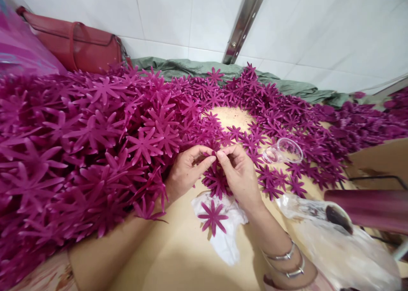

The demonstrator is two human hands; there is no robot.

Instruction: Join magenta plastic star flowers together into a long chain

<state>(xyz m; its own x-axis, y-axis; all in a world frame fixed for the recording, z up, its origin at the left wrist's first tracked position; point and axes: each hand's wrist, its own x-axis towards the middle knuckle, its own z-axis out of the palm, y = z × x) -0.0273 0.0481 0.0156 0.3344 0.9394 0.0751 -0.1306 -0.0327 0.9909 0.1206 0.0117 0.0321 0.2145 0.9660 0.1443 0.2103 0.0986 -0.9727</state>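
My left hand and my right hand meet in the middle, fingertips pinched together. Between them is a small magenta piece, apparently part of a flower-shaped petal cutout; its outline is mostly hidden by my fingers. More cutouts lie just below and behind. One flat, many-pointed magenta cutout rests by itself on a crumpled white cloth under my hands. A big heap of the same cutouts rises on the left, overlapping my left forearm.
Looser cutouts spread across the tan table to the right. Among them lies a clear plastic cup. Clear plastic wrap and a magenta roll are at right. A red bag and green fabric line the wall.
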